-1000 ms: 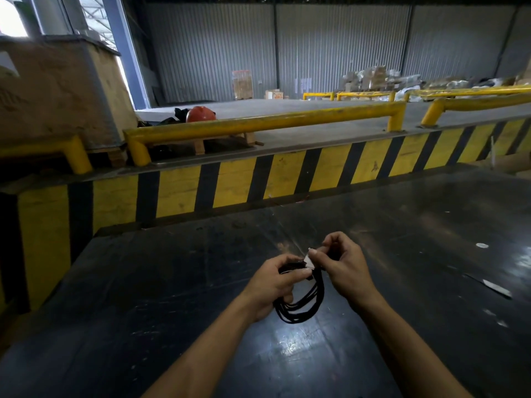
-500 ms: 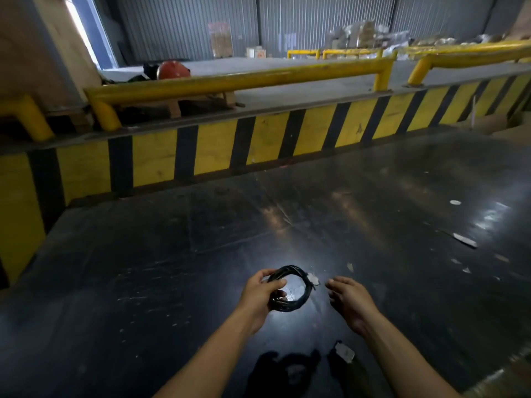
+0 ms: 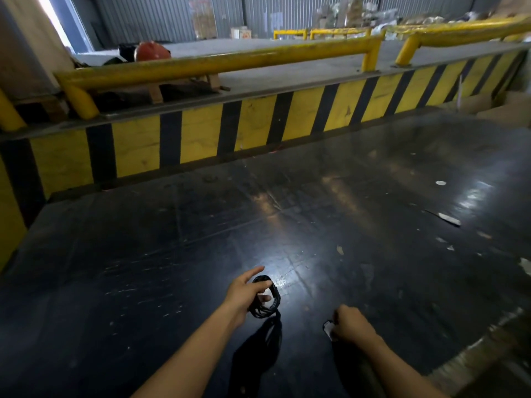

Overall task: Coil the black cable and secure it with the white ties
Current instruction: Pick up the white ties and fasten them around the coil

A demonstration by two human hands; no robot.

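My left hand [image 3: 244,291] holds the coiled black cable [image 3: 268,307] just above the dark tabletop, its fingers through the loop and the index finger stretched out. A white tie [image 3: 265,293] shows on the coil beside my fingers. My right hand [image 3: 352,324] is lower right, apart from the coil, with its fingers curled on a small white item with a dark edge [image 3: 328,328] that rests on the table. More black cable [image 3: 258,354] lies in a dark heap below the coil, near the front edge.
The black tabletop [image 3: 316,214] carries white scraps at the right [image 3: 448,219]. A yellow-and-black striped board [image 3: 258,127] closes the far side, with yellow rails [image 3: 218,64] behind it. The pale front edge [image 3: 471,357] curves at lower right.
My hands have parted. The left keeps the coil and has lowered it toward the table. The right let go of the coil, moved down and right, and closed on the small white item.
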